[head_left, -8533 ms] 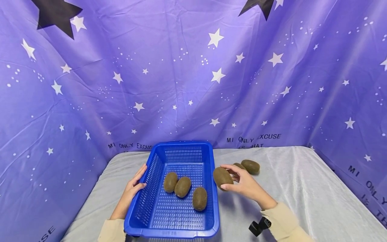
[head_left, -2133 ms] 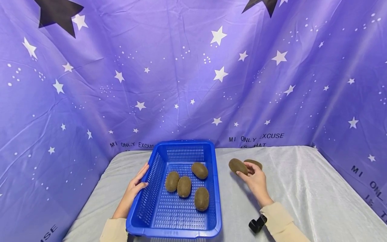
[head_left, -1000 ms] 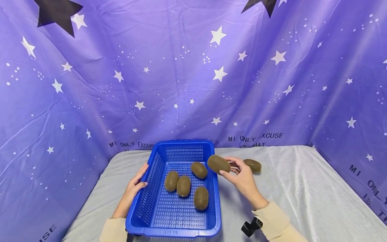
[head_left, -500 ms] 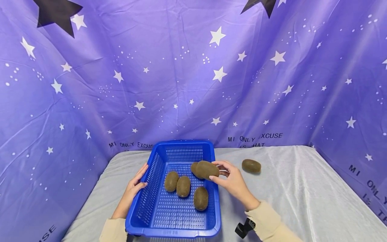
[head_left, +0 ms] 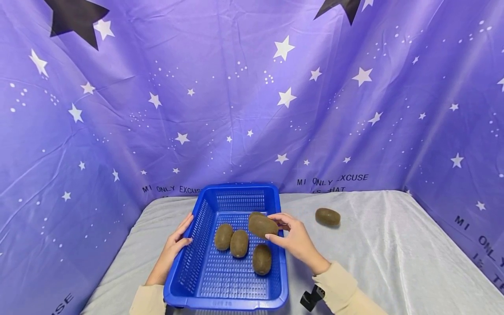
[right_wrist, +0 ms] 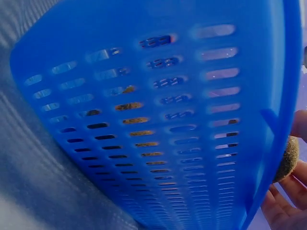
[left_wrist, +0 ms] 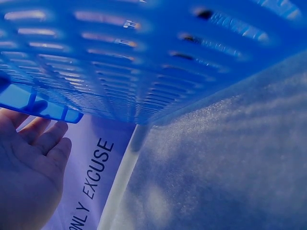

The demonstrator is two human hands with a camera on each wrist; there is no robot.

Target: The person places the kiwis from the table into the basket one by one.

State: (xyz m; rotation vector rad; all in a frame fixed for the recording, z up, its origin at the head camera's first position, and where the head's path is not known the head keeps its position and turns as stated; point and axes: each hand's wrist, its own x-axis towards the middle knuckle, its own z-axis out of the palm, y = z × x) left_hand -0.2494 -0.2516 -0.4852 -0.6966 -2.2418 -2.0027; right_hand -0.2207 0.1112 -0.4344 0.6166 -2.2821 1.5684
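A blue perforated plastic basket (head_left: 226,302) holds several brown, fuzzy kiwifruit, among them a touching pair with a left kiwifruit (head_left: 223,236) and a right one (head_left: 239,243). A separate kiwifruit (head_left: 261,259) lies near the front right. My right hand (head_left: 297,240) reaches over the right rim and grips a kiwifruit (head_left: 262,225) between thumb and fingers. This fruit partly hides another kiwifruit (head_left: 255,215) behind it. My left hand (head_left: 173,245) holds the left rim, thumb over the edge and fingers along the outside. In the left wrist view, its fingers (left_wrist: 53,139) meet the rim's underside.
One kiwifruit (head_left: 328,217) lies on the grey cloth-covered table (head_left: 393,253), right of the basket. A purple curtain (head_left: 252,100) with stars and lettering encloses the back and sides. A black device (head_left: 312,298) sits at the right wrist.
My right hand picked up a kiwifruit from the table, carried it left over the rim and lowered it into the basket. Another kiwifruit entered the basket before that. My left hand stays put.
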